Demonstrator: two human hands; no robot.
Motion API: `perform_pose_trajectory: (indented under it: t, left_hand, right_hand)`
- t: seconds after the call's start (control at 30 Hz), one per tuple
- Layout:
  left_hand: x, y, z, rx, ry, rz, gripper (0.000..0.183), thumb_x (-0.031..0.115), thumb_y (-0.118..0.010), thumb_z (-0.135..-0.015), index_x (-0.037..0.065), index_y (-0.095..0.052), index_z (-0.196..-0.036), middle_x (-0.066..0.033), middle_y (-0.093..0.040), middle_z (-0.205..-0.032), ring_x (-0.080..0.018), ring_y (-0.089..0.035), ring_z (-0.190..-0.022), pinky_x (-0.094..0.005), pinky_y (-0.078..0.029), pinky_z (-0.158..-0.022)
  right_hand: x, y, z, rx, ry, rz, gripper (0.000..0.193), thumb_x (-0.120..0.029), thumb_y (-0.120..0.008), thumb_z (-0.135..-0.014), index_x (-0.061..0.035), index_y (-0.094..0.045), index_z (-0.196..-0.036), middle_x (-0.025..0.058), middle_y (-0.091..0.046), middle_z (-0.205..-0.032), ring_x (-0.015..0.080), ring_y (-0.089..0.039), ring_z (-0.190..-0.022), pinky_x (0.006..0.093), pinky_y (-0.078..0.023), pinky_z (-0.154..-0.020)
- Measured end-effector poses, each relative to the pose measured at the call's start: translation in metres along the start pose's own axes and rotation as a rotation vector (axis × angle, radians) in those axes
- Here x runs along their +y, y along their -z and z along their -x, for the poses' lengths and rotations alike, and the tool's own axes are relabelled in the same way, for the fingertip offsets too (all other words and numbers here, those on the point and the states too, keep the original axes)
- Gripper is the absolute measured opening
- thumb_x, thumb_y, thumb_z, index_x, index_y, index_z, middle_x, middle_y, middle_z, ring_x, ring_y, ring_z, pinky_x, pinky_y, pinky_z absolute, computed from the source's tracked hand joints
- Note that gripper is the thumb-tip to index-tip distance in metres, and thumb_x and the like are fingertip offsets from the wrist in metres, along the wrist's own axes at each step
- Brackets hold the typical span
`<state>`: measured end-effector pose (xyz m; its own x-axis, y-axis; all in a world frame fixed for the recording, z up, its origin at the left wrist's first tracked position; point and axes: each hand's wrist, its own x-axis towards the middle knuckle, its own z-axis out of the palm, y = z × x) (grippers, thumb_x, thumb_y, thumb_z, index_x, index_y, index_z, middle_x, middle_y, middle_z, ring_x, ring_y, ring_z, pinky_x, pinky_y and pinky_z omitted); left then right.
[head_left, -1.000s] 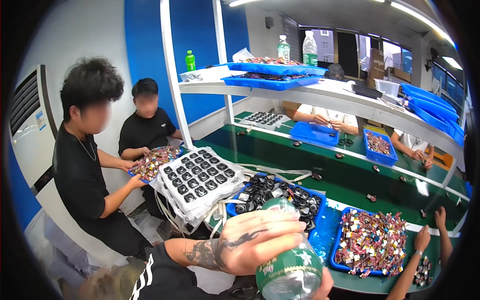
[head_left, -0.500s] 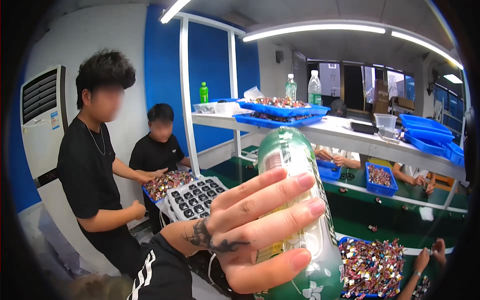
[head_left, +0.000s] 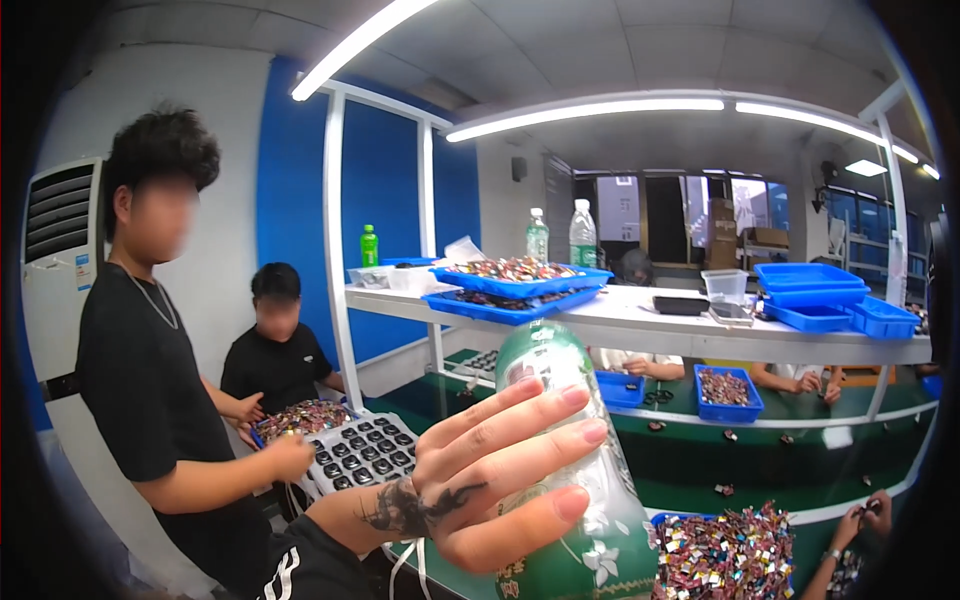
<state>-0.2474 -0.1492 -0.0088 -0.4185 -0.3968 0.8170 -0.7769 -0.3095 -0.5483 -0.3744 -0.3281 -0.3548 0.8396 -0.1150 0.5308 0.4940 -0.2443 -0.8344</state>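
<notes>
My left hand (head_left: 510, 460) comes in from the lower left, its forearm tattooed below a black sleeve with white stripes. Its fingers wrap round a large green-and-clear plastic bottle (head_left: 600, 560), held up close in front of me. The bottle leans, its rounded end away from me, and its lower part runs out of the picture. No part of my right hand shows.
A standing co-worker (head_left: 150, 370) and a seated one (head_left: 285, 350) are at the left by a tray of small parts (head_left: 300, 417). A white tray of black pieces (head_left: 365, 450) lies near my wrist. A shelf (head_left: 640, 330) holds blue trays and bottles. Another person's hands (head_left: 870, 515) are at right.
My view has shifted, so the shelf sits lower and further left. The bottle and my left hand moved slightly down and left in the picture. The standing co-worker's hands have moved over the parts tray.
</notes>
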Motion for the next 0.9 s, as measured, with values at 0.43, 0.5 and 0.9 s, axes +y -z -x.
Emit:
perform_pose_trajectory:
  t: [0.43, 0.5, 0.9]
  left_hand:
    - [0.074, -0.042, 0.123, -0.078, 0.645, 0.736, 0.043, 0.01, -0.078, -0.07, -0.001, -0.059, -0.107, -0.0169, -0.069, -0.101, -0.0304, -0.069, -0.09, -0.0384, -0.057, -0.076]
    - [0.101, -0.05, 0.148, -0.063, 0.864, 0.905, 0.05, 0.012, -0.081, -0.068, -0.002, -0.059, -0.111, -0.0168, -0.069, -0.097, -0.031, -0.07, -0.085, -0.0381, -0.057, -0.074]
    - [0.111, -0.059, 0.197, -0.704, 0.865, 1.195, 0.073, 0.031, -0.087, -0.064, 0.0, -0.056, -0.122, -0.0126, -0.068, -0.099, -0.0266, -0.069, -0.084, -0.0342, -0.056, -0.075]
  right_hand:
    - [-0.096, 0.062, -0.06, -0.105, 0.155, 0.076, 0.032, -0.013, -0.074, -0.079, 0.0014, -0.063, -0.105, 0.0217, -0.063, -0.099, 0.0323, -0.063, -0.086, 0.0365, -0.051, -0.072]
    - [-0.124, 0.063, -0.071, -0.062, 0.197, 0.065, 0.028, -0.006, -0.073, -0.077, 0.0008, -0.063, -0.102, 0.0228, -0.061, -0.098, 0.0297, -0.061, -0.081, 0.0363, -0.051, -0.069]
    - [-0.129, 0.066, -0.127, -0.315, 0.388, 0.615, 0.024, -0.01, -0.078, -0.064, -0.0151, -0.075, -0.087, 0.0039, -0.067, -0.084, 0.0134, -0.06, -0.059, 0.0244, -0.044, -0.048]
